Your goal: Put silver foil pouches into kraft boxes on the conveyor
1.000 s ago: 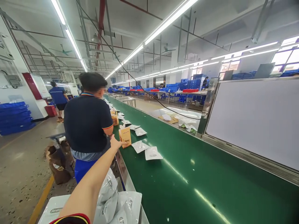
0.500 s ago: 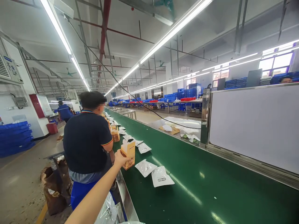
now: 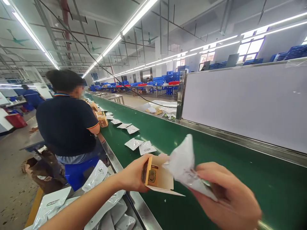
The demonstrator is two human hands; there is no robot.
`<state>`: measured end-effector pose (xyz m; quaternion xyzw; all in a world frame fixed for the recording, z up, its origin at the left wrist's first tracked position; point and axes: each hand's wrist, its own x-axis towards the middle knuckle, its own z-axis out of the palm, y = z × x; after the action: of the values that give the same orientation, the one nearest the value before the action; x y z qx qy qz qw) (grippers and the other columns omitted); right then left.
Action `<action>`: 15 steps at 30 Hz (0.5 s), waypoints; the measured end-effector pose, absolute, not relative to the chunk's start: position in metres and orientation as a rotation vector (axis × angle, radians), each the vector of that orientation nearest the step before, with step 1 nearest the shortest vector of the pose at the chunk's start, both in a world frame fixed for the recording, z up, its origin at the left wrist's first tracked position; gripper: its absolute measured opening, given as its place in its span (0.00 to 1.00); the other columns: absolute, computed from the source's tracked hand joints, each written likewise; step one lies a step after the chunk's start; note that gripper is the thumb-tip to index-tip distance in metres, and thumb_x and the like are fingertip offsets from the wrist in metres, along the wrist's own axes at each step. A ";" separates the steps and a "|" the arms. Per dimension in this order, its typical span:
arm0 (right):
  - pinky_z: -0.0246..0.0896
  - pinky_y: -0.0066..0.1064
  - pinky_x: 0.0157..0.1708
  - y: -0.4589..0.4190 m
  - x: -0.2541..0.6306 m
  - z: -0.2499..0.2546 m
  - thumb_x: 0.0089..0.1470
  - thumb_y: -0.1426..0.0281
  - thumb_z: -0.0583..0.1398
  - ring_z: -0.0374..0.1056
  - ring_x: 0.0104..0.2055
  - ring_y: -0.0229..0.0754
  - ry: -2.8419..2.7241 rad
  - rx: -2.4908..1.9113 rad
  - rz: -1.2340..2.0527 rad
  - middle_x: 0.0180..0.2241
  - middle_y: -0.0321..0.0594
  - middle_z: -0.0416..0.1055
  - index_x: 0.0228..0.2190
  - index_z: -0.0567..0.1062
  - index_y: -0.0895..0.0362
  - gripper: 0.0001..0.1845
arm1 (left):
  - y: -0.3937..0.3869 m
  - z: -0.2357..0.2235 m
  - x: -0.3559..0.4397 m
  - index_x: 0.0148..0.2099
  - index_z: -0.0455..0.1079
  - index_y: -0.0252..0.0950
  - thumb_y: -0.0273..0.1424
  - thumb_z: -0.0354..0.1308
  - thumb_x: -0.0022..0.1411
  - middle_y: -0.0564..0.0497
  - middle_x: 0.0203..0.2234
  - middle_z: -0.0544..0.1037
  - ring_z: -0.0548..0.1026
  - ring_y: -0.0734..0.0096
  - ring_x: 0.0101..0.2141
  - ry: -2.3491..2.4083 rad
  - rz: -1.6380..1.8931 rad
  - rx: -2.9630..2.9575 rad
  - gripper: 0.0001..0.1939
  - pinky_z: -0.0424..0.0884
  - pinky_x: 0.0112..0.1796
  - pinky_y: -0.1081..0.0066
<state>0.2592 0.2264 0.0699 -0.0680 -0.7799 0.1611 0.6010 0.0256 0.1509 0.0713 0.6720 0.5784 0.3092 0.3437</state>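
The left hand [image 3: 134, 174] grips one small tan carton [image 3: 157, 175], its end open toward the right hand [image 3: 225, 195], which pinches one white pouch [image 3: 183, 164] whose tip is at that opening. Whether anything is inside the carton cannot be told. Beyond the hands, two white pouches [image 3: 140, 147] lie on the green belt [image 3: 216, 172]; a loose heap of pouches [image 3: 96, 179] sits under the left forearm.

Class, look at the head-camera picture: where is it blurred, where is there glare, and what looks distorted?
Head view: the right hand and its white pouch are motion-blurred; the left hand holding the orange box is sharper; ceiling tube lights burn out white; the wide lens stretches the green conveyor belt.
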 end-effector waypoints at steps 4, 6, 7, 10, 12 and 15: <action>0.66 0.24 0.31 0.230 0.255 0.069 0.54 0.82 0.55 0.68 0.33 0.35 -2.089 0.061 0.338 0.33 0.38 0.72 0.42 0.70 0.55 0.16 | 0.148 0.066 0.035 0.52 0.57 0.37 0.24 0.64 0.38 0.51 0.43 0.71 0.71 0.63 0.42 1.517 0.842 1.776 0.37 0.69 0.43 0.67; 0.66 0.26 0.32 0.231 0.263 0.065 0.57 0.80 0.54 0.68 0.33 0.36 -2.317 0.059 0.316 0.33 0.38 0.73 0.42 0.71 0.55 0.14 | 0.147 0.061 0.036 0.52 0.58 0.37 0.24 0.64 0.37 0.51 0.41 0.70 0.71 0.65 0.40 1.547 0.800 1.775 0.37 0.70 0.39 0.69; 0.66 0.27 0.31 0.231 0.267 0.063 0.58 0.79 0.53 0.68 0.33 0.37 -2.433 0.051 0.300 0.33 0.38 0.73 0.42 0.72 0.55 0.13 | 0.147 0.058 0.038 0.52 0.58 0.37 0.24 0.64 0.36 0.51 0.40 0.70 0.71 0.66 0.38 1.559 0.768 1.778 0.37 0.70 0.37 0.70; 0.68 0.31 0.37 0.224 0.277 0.065 0.56 0.81 0.51 0.70 0.37 0.41 -2.747 -0.082 0.359 0.38 0.40 0.74 0.44 0.73 0.55 0.18 | 0.148 0.049 0.045 0.50 0.60 0.37 0.26 0.65 0.35 0.50 0.40 0.70 0.70 0.65 0.38 1.596 0.677 1.858 0.36 0.69 0.35 0.70; 0.65 0.33 0.48 0.218 0.277 0.069 0.51 0.83 0.53 0.68 0.49 0.43 -2.884 -0.187 0.492 0.48 0.41 0.71 0.51 0.69 0.54 0.27 | 0.149 0.043 0.053 0.49 0.62 0.37 0.25 0.65 0.34 0.50 0.41 0.70 0.70 0.64 0.39 1.598 0.640 1.912 0.35 0.69 0.37 0.69; 0.54 0.34 0.59 0.215 0.269 0.074 0.46 0.85 0.54 0.57 0.60 0.43 -2.962 -0.238 0.645 0.58 0.41 0.61 0.57 0.63 0.53 0.36 | 0.149 0.038 0.066 0.48 0.62 0.37 0.26 0.65 0.33 0.51 0.40 0.70 0.70 0.64 0.38 1.565 0.643 1.880 0.34 0.69 0.37 0.69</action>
<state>0.2693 0.2152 0.0738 -0.0783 -0.9729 0.2117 0.0505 0.0656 0.1490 0.0381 0.7087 0.5900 0.2423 0.3015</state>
